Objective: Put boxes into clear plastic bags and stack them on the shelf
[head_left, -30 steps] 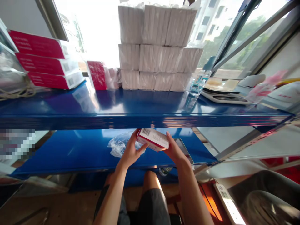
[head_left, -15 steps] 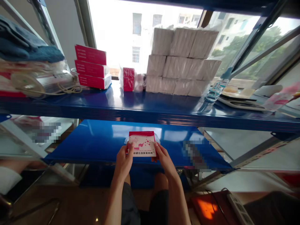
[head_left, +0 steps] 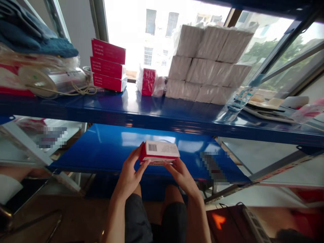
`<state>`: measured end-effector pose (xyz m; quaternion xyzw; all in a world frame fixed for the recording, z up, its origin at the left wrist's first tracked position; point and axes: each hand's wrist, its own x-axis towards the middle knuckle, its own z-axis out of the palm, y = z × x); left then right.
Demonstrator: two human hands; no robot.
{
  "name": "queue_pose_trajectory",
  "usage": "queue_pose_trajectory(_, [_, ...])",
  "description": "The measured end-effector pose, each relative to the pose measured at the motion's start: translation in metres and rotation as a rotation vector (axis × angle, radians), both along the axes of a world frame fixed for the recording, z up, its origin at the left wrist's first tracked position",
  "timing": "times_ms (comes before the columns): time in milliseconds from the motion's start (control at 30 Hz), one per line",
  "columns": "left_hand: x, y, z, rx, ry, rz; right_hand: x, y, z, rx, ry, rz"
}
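Observation:
Between my two hands is a small red and white cardboard box (head_left: 162,148), tilted so that a white side with a barcode faces up. My left hand (head_left: 133,167) grips its left end, thumb along the near lower edge. At the right end, my right hand (head_left: 181,172) holds it, with the thumb on the near edge and the other fingers partly hidden. The box is held above the lower blue shelf (head_left: 106,152).
On the upper blue shelf (head_left: 141,111) stand stacked red boxes (head_left: 107,65), a wrapped red box (head_left: 148,82), plastic-wrapped white packs (head_left: 207,67) and a clear bottle (head_left: 238,99). A clear roll (head_left: 50,81) lies left under blue cloth (head_left: 37,37). A power strip (head_left: 255,224) is low right.
The box has turned in my hands: its printed broad face showed before, and the barcode side shows now. My view has shifted slightly, moving the shelf items rightward.

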<state>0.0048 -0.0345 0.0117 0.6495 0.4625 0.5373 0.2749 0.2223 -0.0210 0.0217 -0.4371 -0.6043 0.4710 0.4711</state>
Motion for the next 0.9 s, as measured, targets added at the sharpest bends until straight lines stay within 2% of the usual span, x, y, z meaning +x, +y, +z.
queue_pose_trajectory(133, [-0.002,0.002,-0.003,0.067,-0.011,-0.032,0.008,0.005,0.003,0.212,-0.063,-0.113])
queue_pose_trajectory(267, [0.012,0.001,-0.004,0.128,-0.063,-0.046,0.009,0.003,0.003,0.404,-0.024,-0.227])
queue_pose_trajectory(433, [0.023,-0.006,0.002,0.142,-0.099,-0.054,0.018,-0.003,-0.001,0.485,0.001,-0.27])
queue_pose_trajectory(567, [0.022,-0.003,0.008,0.082,-0.15,-0.104,0.034,-0.004,0.0,0.436,0.014,-0.191])
queue_pose_trajectory(700, [0.029,0.005,0.009,-0.056,-0.201,-0.07,0.045,0.001,0.0,0.234,0.068,-0.128])
queue_pose_trajectory(900, [0.049,0.012,0.009,-0.238,-0.355,0.075,0.041,0.011,-0.01,0.077,0.035,-0.239])
